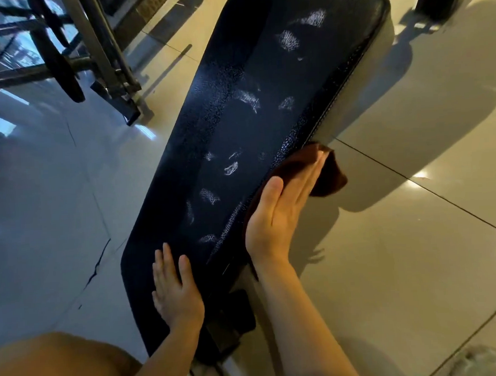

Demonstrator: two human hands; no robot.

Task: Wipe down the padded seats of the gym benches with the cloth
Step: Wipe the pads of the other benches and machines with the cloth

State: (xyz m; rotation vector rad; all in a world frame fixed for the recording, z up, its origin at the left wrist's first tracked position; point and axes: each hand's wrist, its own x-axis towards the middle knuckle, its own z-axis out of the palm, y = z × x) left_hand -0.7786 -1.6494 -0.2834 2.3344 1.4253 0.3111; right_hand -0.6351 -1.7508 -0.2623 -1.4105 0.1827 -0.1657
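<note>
A long black padded bench seat (232, 125) runs from the lower centre up to the top right, with several worn whitish patches on its surface. A brown cloth (325, 172) lies against the seat's right side edge. My right hand (279, 212) presses flat on the cloth with straight fingers, thumb up along the seat's edge. My left hand (176, 289) rests flat, fingers spread, on the near end of the seat top. Part of the cloth is hidden under my right hand.
Glossy beige floor tiles (416, 251) surround the bench. A dark metal gym frame (102, 60) stands at the upper left, close to the seat's left side. Another dark base (438, 2) sits at the top right. My bare knee (55, 367) shows at the bottom left.
</note>
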